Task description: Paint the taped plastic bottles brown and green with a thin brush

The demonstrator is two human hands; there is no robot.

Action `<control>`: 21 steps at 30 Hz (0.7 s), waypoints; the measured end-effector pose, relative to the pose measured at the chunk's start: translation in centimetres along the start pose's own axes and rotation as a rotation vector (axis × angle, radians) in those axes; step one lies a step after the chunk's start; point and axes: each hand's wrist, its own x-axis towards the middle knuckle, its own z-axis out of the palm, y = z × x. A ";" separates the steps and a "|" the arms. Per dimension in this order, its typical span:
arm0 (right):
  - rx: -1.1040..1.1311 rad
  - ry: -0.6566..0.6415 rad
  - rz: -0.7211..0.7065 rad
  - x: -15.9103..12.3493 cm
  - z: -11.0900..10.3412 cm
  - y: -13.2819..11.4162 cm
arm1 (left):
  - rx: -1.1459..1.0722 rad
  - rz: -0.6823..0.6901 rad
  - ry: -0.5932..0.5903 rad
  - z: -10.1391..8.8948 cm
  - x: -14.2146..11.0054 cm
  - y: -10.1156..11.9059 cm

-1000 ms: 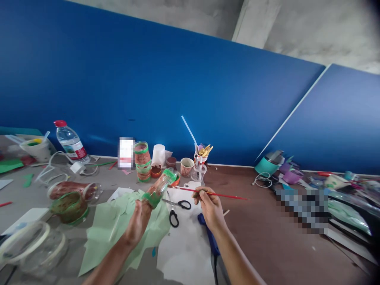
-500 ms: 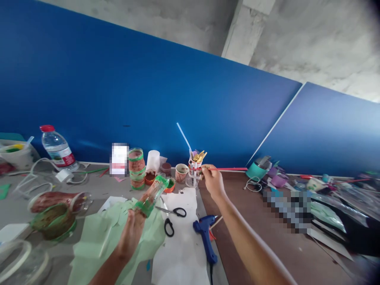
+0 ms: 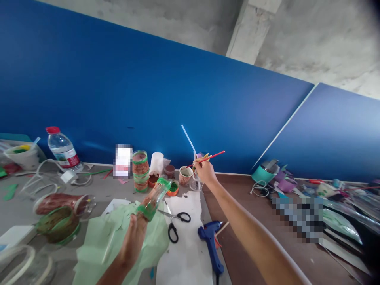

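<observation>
On the worktop, a blue glue gun is seen lying near. Over pale-green paper, a green-banded clear tube is grasped in the left hand. Farther off, a red brush is pinched in the right hand, tip at a paper cup.

Blue partition right across the view! Above it, rough grey concrete and a paler pillar; beneath it, grey tabletop meeting brown tabletop.
</observation>
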 end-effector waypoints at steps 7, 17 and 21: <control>0.192 -0.032 -0.021 0.1 0.1 0.0 | 0.041 -0.005 -0.038 0.7 -0.2 0.0; 0.305 -0.264 -0.029 0.7 2.7 -0.9 | 0.101 -0.096 -0.124 1.5 -0.8 0.2; 0.249 -0.346 -0.057 1.4 5.7 -2.2 | 0.083 -0.097 -0.076 0.8 -0.7 -0.5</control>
